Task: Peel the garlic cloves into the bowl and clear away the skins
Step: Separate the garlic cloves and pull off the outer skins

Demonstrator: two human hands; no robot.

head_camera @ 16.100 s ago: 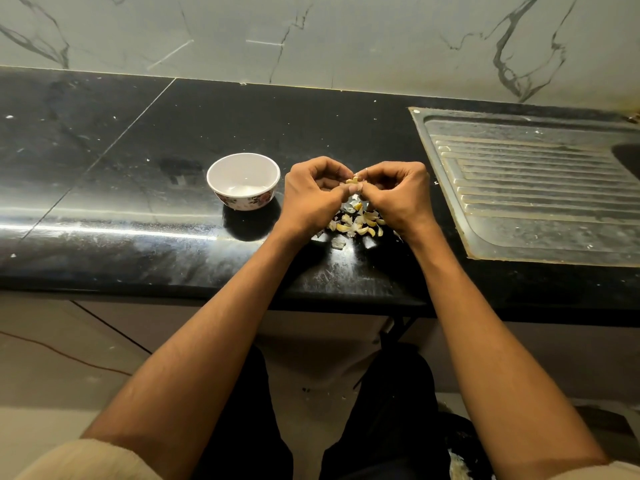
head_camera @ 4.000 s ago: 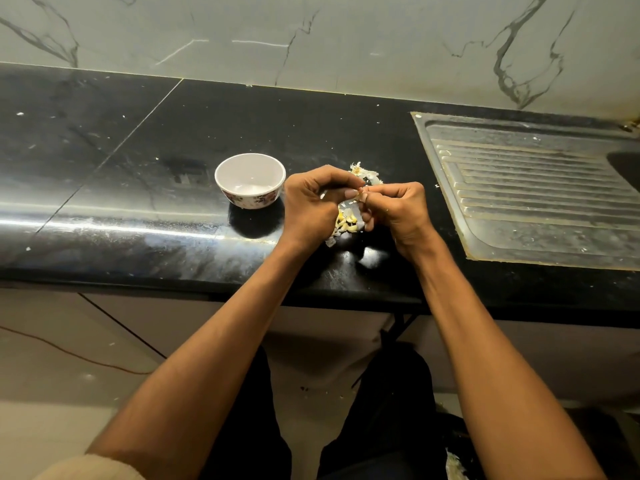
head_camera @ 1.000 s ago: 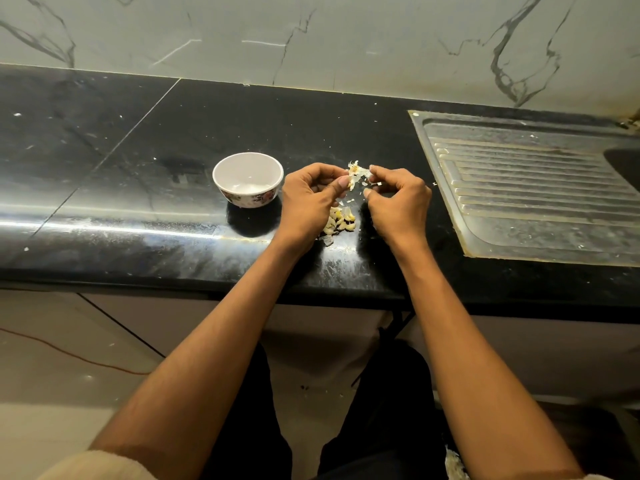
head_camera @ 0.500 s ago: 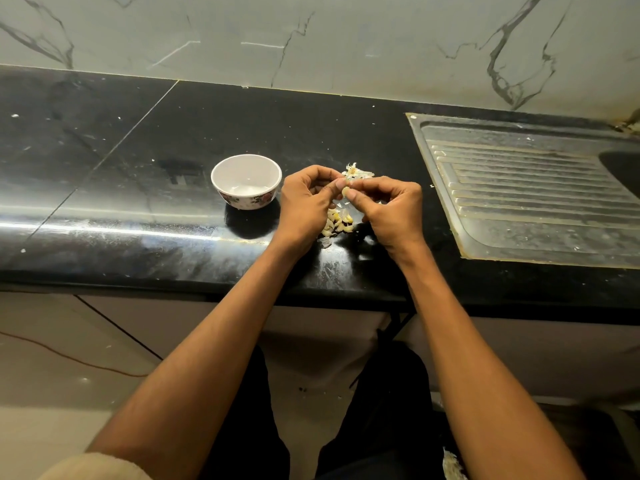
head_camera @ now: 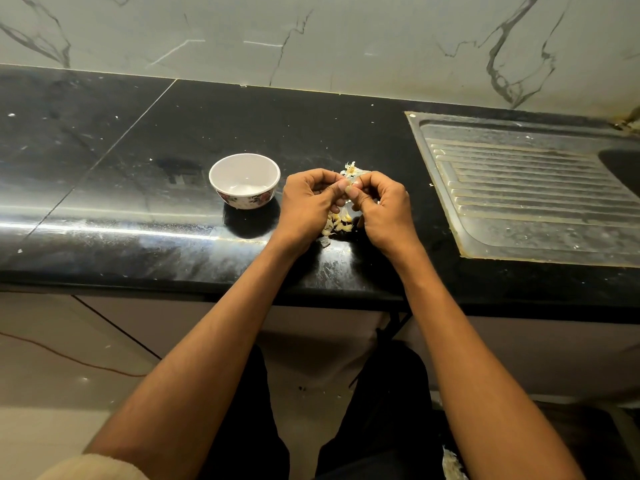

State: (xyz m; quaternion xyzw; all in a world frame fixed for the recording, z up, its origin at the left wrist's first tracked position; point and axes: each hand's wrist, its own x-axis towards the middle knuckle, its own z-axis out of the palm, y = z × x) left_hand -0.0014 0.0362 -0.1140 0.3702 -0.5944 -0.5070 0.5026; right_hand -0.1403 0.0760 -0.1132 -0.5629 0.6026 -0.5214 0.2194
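A person sits at a black bench, seen from above. Both hands meet just over it. The left hand and right hand have their fingers curled inward, thumbs and fingertips pinched together on one small clove, which is almost wholly hidden between them. A pile of cloves lies on the bench under the hands, and loose skins sit just beyond the knuckles. A white bowl stands just left of the left hand; it looks empty or nearly so. A steel drainboard lies to the right.

Risks, as a judgement: the clove is small and may be slippery, so it could pop from the pinch onto the floor. The papery skins could scatter or drift into the bowl.
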